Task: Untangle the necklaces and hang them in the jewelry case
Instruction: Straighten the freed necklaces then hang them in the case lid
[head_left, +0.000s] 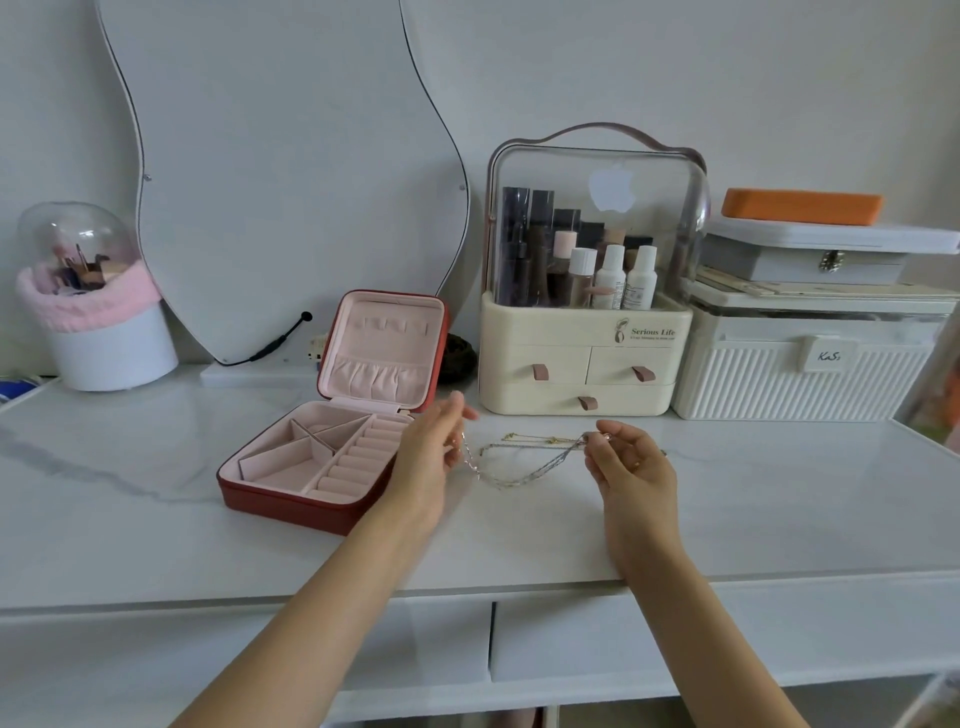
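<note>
I'm at the untangling step, nothing hung yet. My right hand (631, 460) pinches the bunched necklaces (524, 460) at thumb and fingertips; my left hand (431, 449) holds one chain end, the other fingers loosely spread. The chains sag between my hands, just above the table (156, 493), right of the open jewelry case (332, 467). Next, I'd judge, comes teasing one strand free gently.

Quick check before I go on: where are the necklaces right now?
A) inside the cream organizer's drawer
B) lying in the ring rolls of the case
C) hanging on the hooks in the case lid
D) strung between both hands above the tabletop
D: the necklaces stretch from the left hand to the right hand, beside the open jewelry case, whose lid hooks are bare.
</note>
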